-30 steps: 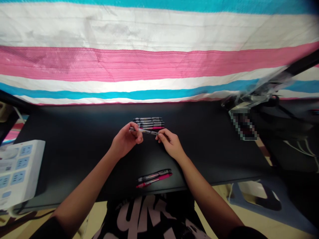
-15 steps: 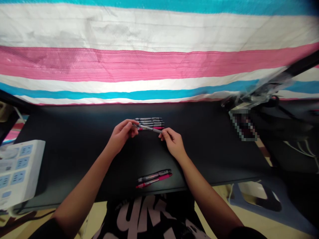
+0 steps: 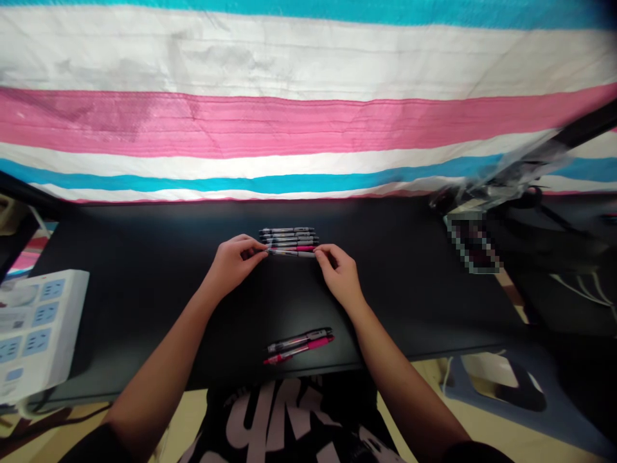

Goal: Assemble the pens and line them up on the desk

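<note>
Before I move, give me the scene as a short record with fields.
left hand: at the clear end of the front pen
right hand: fingertips at its gray end
row: pens side by side, pink pen just behind the front pen
near edge: gray pen and red pen, slanted side by side
surface: black table
left side: white power strip

The shirt [image 3: 357,421] at six o'clock is black, with big, pale pinkish-grey letters [image 3: 248,418] across its front. A black left sleeve [image 3: 94,445] shows near eight o'clock, a black right sleeve [image 3: 460,451] near five.
</note>
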{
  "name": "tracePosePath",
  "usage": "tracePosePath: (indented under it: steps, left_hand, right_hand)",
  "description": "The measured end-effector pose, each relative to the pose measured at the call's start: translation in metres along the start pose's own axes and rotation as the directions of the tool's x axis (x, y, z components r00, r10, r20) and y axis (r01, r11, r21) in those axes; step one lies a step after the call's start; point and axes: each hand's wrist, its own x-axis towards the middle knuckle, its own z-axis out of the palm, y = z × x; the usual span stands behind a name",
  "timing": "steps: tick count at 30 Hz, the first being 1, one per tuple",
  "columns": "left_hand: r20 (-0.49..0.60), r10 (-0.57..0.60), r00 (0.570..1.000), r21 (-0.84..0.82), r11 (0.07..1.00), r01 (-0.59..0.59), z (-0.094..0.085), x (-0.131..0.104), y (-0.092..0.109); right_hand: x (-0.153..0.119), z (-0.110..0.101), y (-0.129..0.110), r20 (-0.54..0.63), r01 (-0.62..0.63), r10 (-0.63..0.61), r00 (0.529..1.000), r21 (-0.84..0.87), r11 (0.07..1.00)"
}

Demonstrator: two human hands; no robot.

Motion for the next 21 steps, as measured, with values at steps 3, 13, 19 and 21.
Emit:
tracePosePath:
  steps: [3, 13, 19, 21]
  left_hand:
    - [0.034, 0.019, 0.999, 0.081, 0.996, -0.021, -0.001, 0.000, -0.002]
    - [0.044, 0.005, 0.999, 0.070, 0.998, -0.008, 0.005, -0.002, -0.009]
    - [0.008, 0.021, 1.000, 0.112, 0.993, -0.021, 0.008, -0.002, -0.011]
    - [0.006, 0.027, 1.000, 0.133, 0.991, -0.027, 0.008, -0.003, -0.012]
  right_hand:
    - [0.000, 0.002, 0.002, -0.008, 0.015, -0.015, 1.000, -0.015, 1.000]
    - [0.000, 0.005, 0.007, -0.012, 0.075, -0.078, 0.997, -0.164, 0.984]
    - [0.001, 0.007, 0.009, -0.029, 0.048, -0.054, 0.998, -0.186, 0.981]
    - [0.001, 0.007, 0.009, -0.031, 0.044, -0.051, 0.998, -0.185, 0.982]
